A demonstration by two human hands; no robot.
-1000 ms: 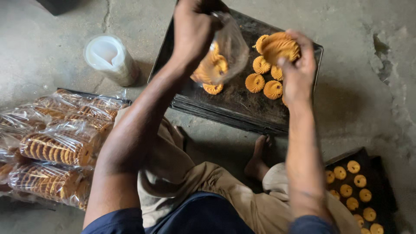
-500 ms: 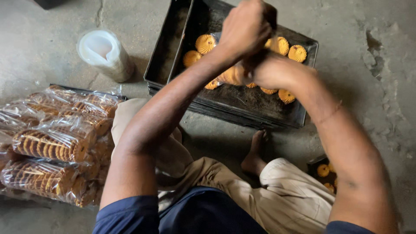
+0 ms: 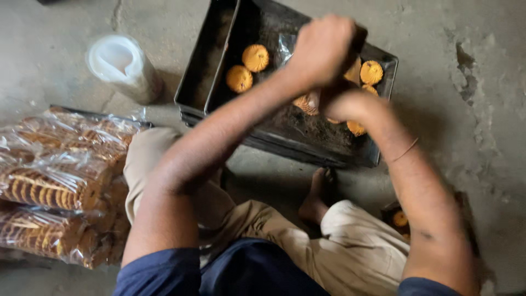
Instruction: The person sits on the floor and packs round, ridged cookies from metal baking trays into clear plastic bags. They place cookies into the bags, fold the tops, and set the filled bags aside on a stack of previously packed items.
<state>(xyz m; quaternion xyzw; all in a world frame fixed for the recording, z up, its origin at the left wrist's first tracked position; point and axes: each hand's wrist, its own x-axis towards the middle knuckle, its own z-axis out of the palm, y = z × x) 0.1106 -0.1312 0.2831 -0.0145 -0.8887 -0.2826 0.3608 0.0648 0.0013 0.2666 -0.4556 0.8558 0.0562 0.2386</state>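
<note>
My left hand (image 3: 323, 49) is clenched around the top of a clear plastic bag (image 3: 307, 101) filled with round orange cookies, held over a dark metal baking tray (image 3: 378, 153). My right hand (image 3: 342, 104) sits just beneath it, closed around the lower part of the same bag. Loose cookies (image 3: 256, 57) lie on the tray to the left of the bag, and more cookies (image 3: 371, 72) lie to the right of my hands. The bag is mostly hidden by my fists.
A pile of packed cookie bags (image 3: 55, 181) lies at the left. A roll of clear plastic bags (image 3: 123, 63) stands on the concrete floor. A second tray (image 3: 205, 66) lies under the first. Another tray of cookies (image 3: 400, 219) shows by my right knee, near my bare foot (image 3: 318, 197).
One second ago my right hand lifted a stack of cookies beside the open bag. Both hands have since come together over the tray and closed around the filled bag.
</note>
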